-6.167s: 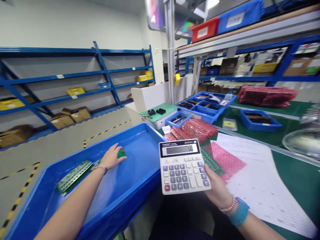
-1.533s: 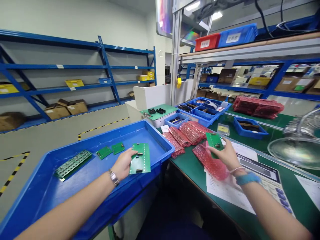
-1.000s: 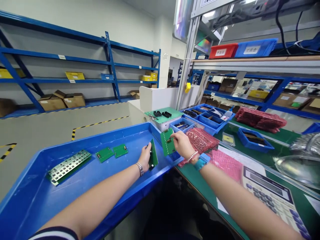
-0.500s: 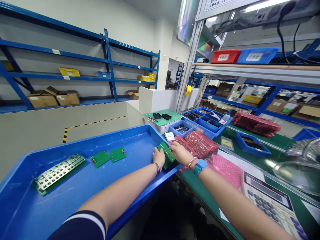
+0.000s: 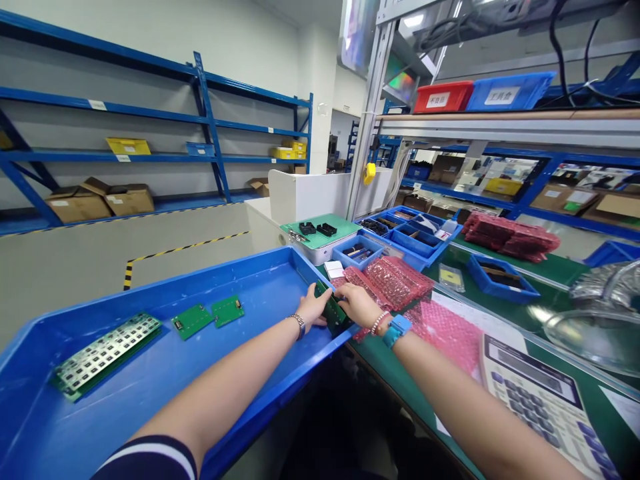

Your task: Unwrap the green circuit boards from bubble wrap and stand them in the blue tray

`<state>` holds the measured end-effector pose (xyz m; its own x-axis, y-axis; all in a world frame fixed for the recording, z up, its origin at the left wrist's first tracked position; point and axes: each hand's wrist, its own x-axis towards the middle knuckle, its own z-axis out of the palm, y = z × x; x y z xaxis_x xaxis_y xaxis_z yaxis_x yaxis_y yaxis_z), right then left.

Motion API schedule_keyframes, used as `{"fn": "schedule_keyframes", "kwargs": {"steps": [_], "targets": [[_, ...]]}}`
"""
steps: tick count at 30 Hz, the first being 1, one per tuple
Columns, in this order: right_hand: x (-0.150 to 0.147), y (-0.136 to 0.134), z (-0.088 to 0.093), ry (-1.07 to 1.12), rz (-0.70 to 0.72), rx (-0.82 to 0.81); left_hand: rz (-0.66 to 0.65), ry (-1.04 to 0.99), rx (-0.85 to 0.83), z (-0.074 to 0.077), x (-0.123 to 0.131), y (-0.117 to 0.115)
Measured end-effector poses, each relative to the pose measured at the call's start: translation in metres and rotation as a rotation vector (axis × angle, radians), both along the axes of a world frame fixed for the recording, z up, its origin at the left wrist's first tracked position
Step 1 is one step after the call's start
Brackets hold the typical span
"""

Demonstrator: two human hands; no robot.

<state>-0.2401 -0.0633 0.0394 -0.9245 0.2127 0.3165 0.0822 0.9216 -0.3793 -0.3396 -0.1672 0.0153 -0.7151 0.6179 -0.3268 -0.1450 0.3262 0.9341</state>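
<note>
Both hands hold a green circuit board, tilted on edge at the right end of the blue tray. My left hand grips its left side, thumb on top and fingers beneath. From the right, my right hand pinches its upper edge; the fingertips are partly hidden behind the board. Two small green boards, one nearer the left and one to its right, lie flat in the middle of the tray. At the tray's left end rests a long board with silver squares.
Pink bubble wrap lies on the green bench just right of the tray. A calculator sits near the front. Behind are a small blue bin, a compartmented blue bin and a green mat with black parts.
The board has tipped from lying with its green face up to standing more on edge, its darker side showing. Both hands have turned with it. The whole view has shifted slightly.
</note>
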Motion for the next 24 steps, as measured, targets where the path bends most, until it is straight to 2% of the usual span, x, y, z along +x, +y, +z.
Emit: {"fn": "schedule_keyframes", "kwargs": {"steps": [5,9,12,15,19,24], "targets": [[0.006,0.006,0.009,-0.007,-0.041,-0.050,-0.083,-0.120,0.093,0.004,0.001,-0.004],[0.013,0.029,0.020,-0.002,-0.170,-0.075,-0.142,-0.124,0.084,0.000,0.000,-0.007],[0.023,0.045,0.022,-0.057,-0.244,-0.099,-0.176,-0.082,0.054,-0.003,-0.005,-0.008],[0.034,0.049,0.018,-0.141,-0.239,-0.123,-0.183,-0.053,0.048,-0.005,-0.009,-0.010],[0.042,0.041,0.009,-0.229,-0.219,-0.125,-0.178,-0.048,0.044,-0.005,-0.010,-0.011],[0.039,0.025,-0.006,-0.258,-0.341,-0.127,-0.143,0.006,0.022,0.003,-0.011,-0.012]]}}
